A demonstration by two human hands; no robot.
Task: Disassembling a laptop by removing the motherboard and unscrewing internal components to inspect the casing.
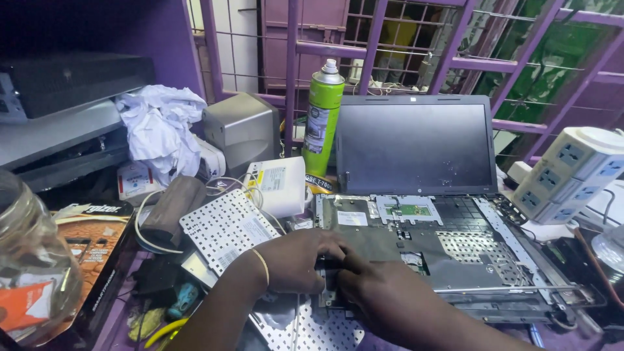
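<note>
An opened laptop (pixel 416 240) lies before me with its keyboard taken off, bare metal frame and a green board showing; its dark screen (pixel 413 146) stands upright. My left hand (pixel 296 260) and my right hand (pixel 383 292) meet at the front left corner of the base, fingers pressed on a small dark part there. What the fingers pinch is hidden. The removed keyboard (pixel 224 227) lies upside down to the left, beside my left wrist.
A green spray can (pixel 323 114) stands behind, next to a grey speaker (pixel 244 130) and crumpled white cloth (pixel 159 130). A white power strip tower (pixel 572 172) stands right. A glass jar (pixel 29 260), a box, cables and small tools crowd the left. Purple window bars are behind.
</note>
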